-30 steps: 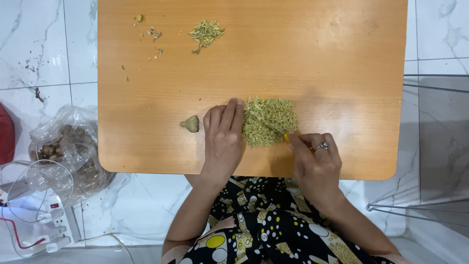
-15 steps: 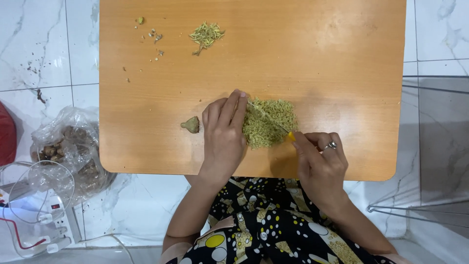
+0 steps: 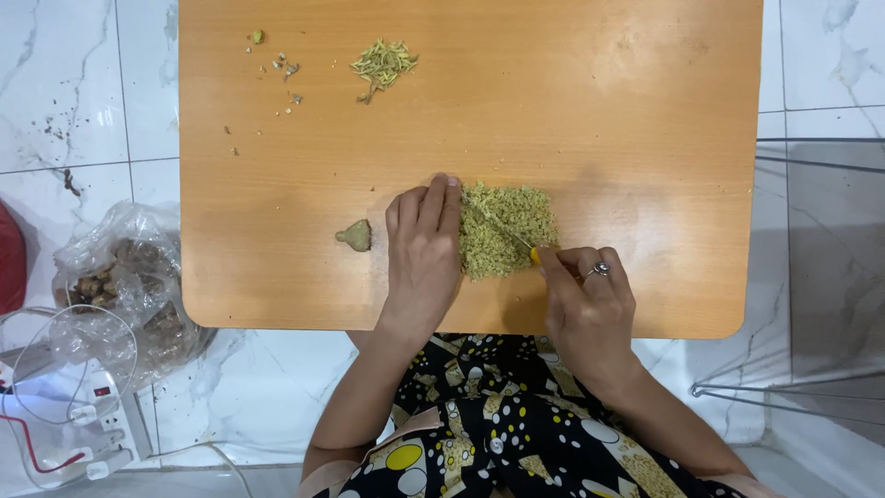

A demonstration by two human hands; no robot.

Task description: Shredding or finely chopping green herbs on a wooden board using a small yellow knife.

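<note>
Head camera, looking straight down: I see my left hand (image 3: 422,247) lying flat and unclenched on the pale orange wooden board (image 3: 645,138), fingers together, their outer edge touching the left side of the heap of finely chopped yellow-green shreds (image 3: 509,229). My right hand (image 3: 587,300) is curled around a small knife with a yellow handle (image 3: 534,254); only a bit of handle shows, and the thin blade lies across the heap's lower right part. A ring sits on one finger of that hand.

The heap is dry-looking, crumbly, roughly square, flattened, and lies between the two hands, near the board's front edge.

Counting: one main heap, one smaller pile of longer yellow-green strips (image 3: 383,65) far up the board, one greenish-brown knobbly chunk (image 3: 355,236) just left of my left hand, and a few scattered crumbs near the top left corner.

Off the board, left, one clear plastic bag of brown pieces (image 3: 120,277) lies on the white marble floor (image 3: 74,111).
</note>
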